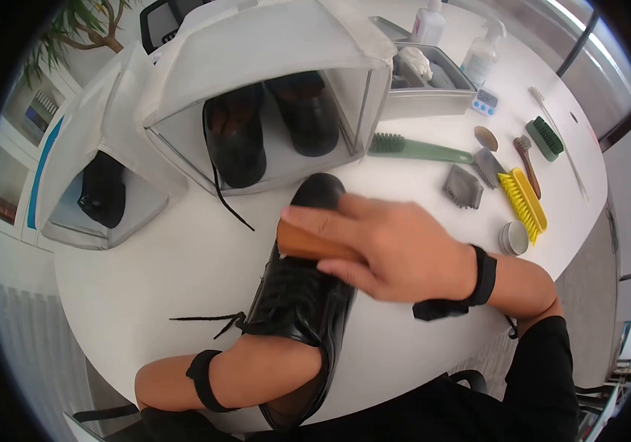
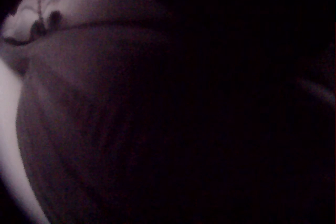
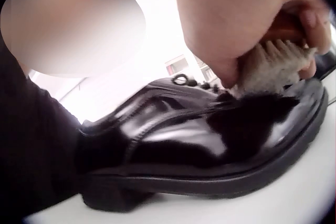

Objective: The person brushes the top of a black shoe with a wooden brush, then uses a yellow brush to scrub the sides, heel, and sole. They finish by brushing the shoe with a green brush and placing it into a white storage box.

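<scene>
A glossy black lace-up shoe lies on the white table, toe away from the body. My right hand grips a brown wooden brush over the front of the shoe, fingers along one side and thumb on the other. In the right wrist view the brush's pale bristles touch the upper of the shoe beyond the laces, under the right hand. My left hand reaches into the shoe opening, its fingers hidden inside. The left wrist view is too dark to show that hand.
Two light fabric boxes at the back and left hold black shoes. On the right lie a green-handled brush, a yellow brush, a dark green brush, a round tin and a grey tray. Pump bottles stand behind.
</scene>
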Motion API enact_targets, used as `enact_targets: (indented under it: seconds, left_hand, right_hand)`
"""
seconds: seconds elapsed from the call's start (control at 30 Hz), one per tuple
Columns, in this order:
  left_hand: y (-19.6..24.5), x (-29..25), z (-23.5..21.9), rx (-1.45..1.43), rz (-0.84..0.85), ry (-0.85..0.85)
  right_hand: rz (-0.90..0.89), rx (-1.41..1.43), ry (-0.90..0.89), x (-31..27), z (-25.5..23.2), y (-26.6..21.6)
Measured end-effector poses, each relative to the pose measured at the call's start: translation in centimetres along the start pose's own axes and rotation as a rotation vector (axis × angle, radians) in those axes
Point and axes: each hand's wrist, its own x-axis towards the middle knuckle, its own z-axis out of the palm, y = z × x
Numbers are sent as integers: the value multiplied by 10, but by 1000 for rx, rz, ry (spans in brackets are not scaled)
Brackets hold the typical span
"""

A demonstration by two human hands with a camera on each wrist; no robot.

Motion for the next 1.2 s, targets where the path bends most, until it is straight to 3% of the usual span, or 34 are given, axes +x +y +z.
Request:
enact_targets:
  seconds: [0.1,0.2,0.27,0.33,0.4,0.5,0.6,0.67,0.73,0.8,0.87,1.07,1.2]
  left_hand:
    - [2,1,-5,-8,42,81]
    - [8,3,-16,93,-26,-9]
    - [4,1,-6,24,-23,16]
    - [1,0,-4,-42,3,41]
    - [-2,0,-2,-89,29,60]
    - [0,-3,5,-27,5,79]
    - [5,-3,-6,123,-16,52]
    - [9,0,-20,77,-35,-73]
    - [0,-2,-5,12,-16,-12]
    - [-2,-9,9,-68,-7,43]
    - [-3,-5,6,-62,1,81]
    - [-3,-5,9,-68,-8,21]
    - [-2,-4,5,-42,-3,40]
  right_hand:
    - [127,-142,164,13,0,27]
    - [139,-170,196,13,-4,35]
    - [109,-129,153,5,-5,15]
    - [22,-43,-13,2,-4,0]
    - [8,-49,38,7,-4,11]
    - [167,-176,156,17,-2,41]
    - [129,-139,132,9,-7,25]
    - [79,-109,66,7,-9,11]
    - [41,-89,37,6,-6,6]
    - [173,-145,71,11,-5,19]
    - [195,-170,124,15,-5,30]
    - [23,-55,40,2,-2,-1]
    - [188,-172,109,13,-4,22]
